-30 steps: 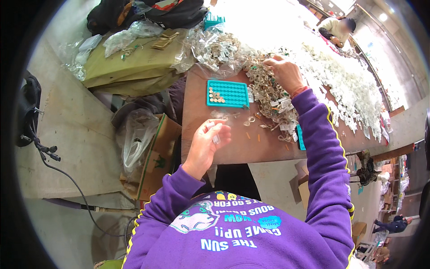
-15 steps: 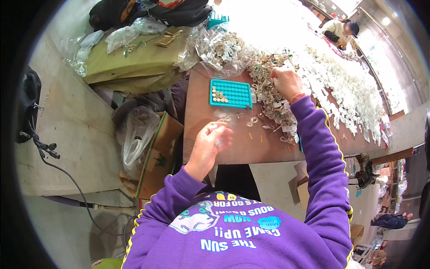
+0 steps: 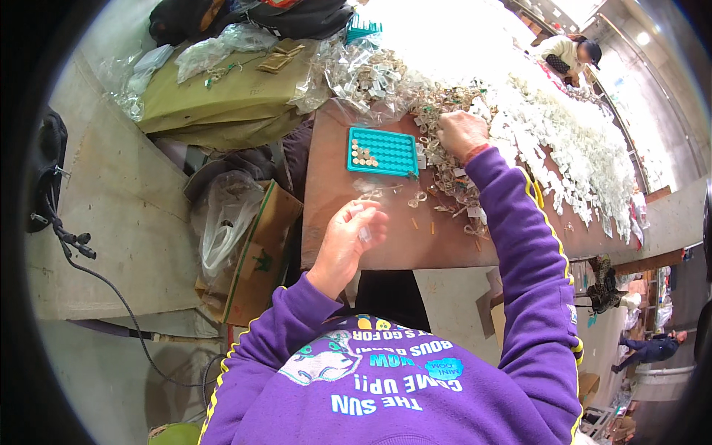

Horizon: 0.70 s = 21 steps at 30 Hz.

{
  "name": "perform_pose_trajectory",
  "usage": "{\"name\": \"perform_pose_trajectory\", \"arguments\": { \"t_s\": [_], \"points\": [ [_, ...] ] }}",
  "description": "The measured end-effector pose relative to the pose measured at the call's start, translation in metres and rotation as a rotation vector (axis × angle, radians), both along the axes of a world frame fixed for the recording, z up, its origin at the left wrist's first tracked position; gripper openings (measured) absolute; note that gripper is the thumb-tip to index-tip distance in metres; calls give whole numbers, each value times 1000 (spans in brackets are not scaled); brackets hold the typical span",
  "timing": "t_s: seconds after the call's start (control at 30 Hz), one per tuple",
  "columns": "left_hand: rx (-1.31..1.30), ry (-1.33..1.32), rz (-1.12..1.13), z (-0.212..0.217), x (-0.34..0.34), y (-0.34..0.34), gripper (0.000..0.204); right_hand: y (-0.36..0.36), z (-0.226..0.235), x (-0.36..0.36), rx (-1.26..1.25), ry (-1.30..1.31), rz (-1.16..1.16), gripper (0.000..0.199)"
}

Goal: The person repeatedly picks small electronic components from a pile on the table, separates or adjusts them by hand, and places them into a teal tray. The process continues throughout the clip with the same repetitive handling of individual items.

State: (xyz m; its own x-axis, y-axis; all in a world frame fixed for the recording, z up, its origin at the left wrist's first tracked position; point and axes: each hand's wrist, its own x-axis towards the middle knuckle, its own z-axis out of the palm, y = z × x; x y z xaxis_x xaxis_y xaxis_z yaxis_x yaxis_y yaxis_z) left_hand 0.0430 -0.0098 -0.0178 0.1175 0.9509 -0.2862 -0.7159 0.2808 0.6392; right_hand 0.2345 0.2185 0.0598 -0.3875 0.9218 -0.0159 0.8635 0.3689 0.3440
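My left hand point(image 3: 352, 239) hovers over the near part of the brown table point(image 3: 337, 222), fingers curled on a small clear plastic bag. My right hand point(image 3: 461, 133) reaches far out, fingers down in a heap of small clear packets point(image 3: 452, 167) beside a teal tray point(image 3: 383, 151) with rows of small holes. A few holes at the tray's left hold small round pieces. Loose clear packets and small sticks point(image 3: 415, 200) lie on the table between the hands.
A big white pile of packets point(image 3: 564, 141) covers the table's far and right side, where another person point(image 3: 571, 53) sits. Left of the table stand an open cardboard box point(image 3: 256, 256) with a plastic bag point(image 3: 222, 230), an olive sack point(image 3: 222, 104), and a black cable point(image 3: 89, 259) on the floor.
My right hand has moved farther out and left into the heap near the teal tray. My left hand has stayed near the table's front edge, holding the small bag.
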Motion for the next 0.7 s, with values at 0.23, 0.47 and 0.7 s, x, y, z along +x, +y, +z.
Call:
{"name": "perform_pose_trajectory", "arguments": {
  "t_s": [0.23,0.47,0.7],
  "points": [
    [15,-24,-2,0,-1,2,18,-61,24,67,174,749,25,23],
    [125,-16,-45,4,20,7,27,-161,-11,32,35,1191,262,15],
    [309,-115,88,8,11,-1,32,-225,-20,-14,37,1193,478,25]
  ]
}}
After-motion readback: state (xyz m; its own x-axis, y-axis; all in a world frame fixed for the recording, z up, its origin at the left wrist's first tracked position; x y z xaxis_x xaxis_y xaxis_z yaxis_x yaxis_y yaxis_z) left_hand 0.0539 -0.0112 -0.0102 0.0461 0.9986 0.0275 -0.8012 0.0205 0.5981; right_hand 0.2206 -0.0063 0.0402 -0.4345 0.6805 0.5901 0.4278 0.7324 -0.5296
